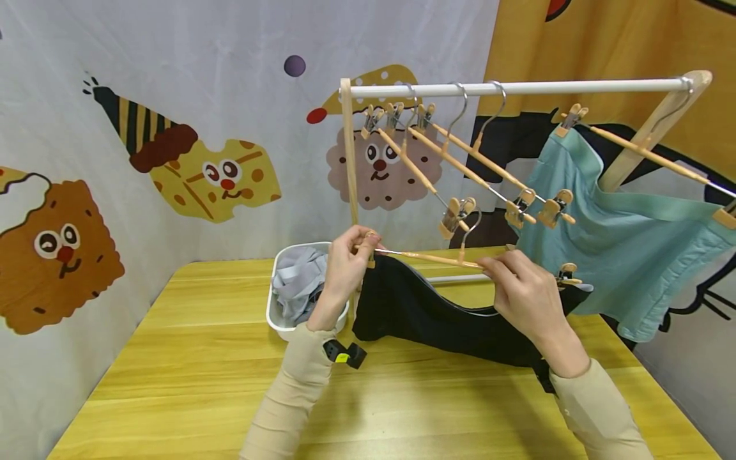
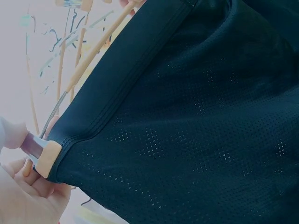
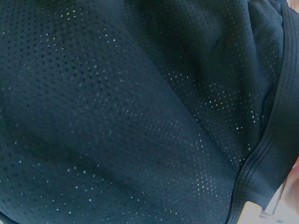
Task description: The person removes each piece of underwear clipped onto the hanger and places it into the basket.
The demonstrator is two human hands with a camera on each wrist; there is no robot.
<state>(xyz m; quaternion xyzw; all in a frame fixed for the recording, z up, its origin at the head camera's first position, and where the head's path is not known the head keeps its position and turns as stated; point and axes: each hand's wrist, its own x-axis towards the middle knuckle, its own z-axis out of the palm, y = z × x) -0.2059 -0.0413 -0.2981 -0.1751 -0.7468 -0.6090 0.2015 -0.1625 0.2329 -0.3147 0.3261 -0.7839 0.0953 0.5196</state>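
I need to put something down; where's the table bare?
One patch: the left of the yellow wood-grain table, up to the white plastic basket and left beige sleeve. Another: front middle, between that and the right beige sleeve, nearer than the black perforated garment. Crowded: the back, rightward from the basket, with left hand, right hand, slim wood-coloured hanger, pale-blue garment.

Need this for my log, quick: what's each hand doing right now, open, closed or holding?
Left hand: closed, holding the clip at one end of the hanger.
Right hand: closed, holding the same hanger near its middle.
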